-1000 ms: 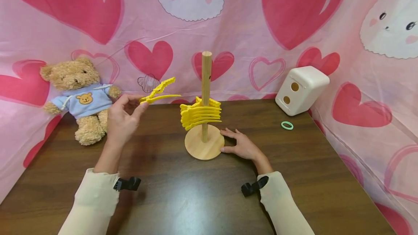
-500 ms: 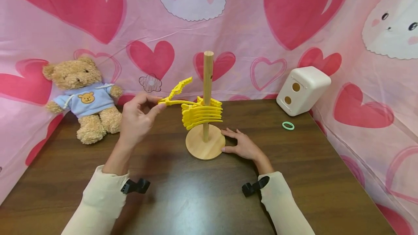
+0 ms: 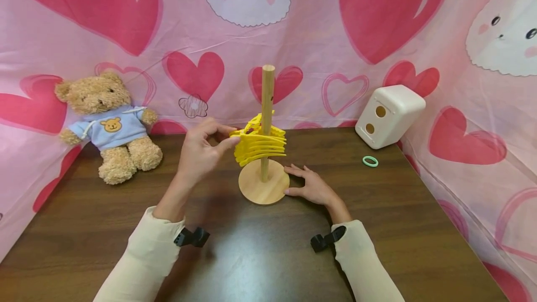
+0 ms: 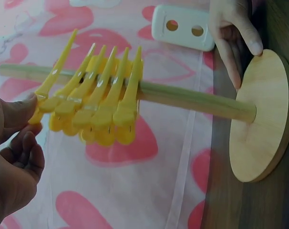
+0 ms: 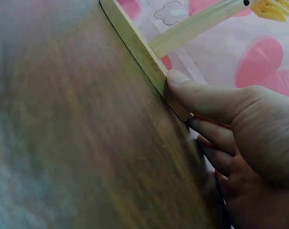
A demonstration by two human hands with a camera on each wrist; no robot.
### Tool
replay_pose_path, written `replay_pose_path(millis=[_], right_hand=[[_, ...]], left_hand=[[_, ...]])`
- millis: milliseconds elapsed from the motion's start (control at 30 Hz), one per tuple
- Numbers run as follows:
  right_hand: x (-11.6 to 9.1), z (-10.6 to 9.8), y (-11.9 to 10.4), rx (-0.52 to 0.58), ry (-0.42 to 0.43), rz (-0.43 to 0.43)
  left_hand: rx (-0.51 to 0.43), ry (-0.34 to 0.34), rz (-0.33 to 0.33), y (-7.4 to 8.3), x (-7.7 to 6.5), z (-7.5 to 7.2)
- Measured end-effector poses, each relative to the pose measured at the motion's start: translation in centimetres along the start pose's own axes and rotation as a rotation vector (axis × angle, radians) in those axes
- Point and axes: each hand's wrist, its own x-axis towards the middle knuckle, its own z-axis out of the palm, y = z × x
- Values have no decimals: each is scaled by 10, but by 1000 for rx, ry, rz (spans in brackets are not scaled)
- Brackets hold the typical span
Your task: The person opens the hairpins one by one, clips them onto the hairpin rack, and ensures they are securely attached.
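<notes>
My left hand pinches the rear end of a yellow hair clip between thumb and fingers. This clip's jaws stand apart, around the upright wooden pole. Close below it, several matching yellow hair clips sit stacked on the same pole, their long tips pointing right in the head view. The pole rises from the round base of a wooden stand. At the base's right side, my right hand holds the rim, thumb in front and fingers farther back; the right wrist view shows the thumb against the edge.
A teddy bear in a blue top sits at the back left of the brown table. Toward the back right stands a white box with two round holes, a mint-green ring in front of it. Pink heart-patterned cloth hangs behind.
My left hand has carried the open-jawed hair clip rightward to the pole, above the stacked clips. My right hand has stayed at the base.
</notes>
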Motion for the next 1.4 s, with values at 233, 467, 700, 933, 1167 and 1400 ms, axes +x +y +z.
replay_pose_path(millis=[233, 467, 700, 933, 1167, 1400], right_hand=[[1, 1, 0, 0, -3, -3], [1, 1, 0, 7, 3, -7], [1, 1, -1, 5, 2, -7], [1, 2, -1, 1, 5, -15], [0, 1, 0, 3, -4, -30], [-2, -2, 4, 8, 29, -49]], left_hand=[[11, -35, -20, 5, 3, 3], [42, -107, -101, 4, 4, -4], [-32, -166, -173, 1, 2, -5], [-38, -189, -215, 1, 1, -5], [-20, -207, -208, -1, -3, -5], [4, -216, -128, -8, -12, -13]])
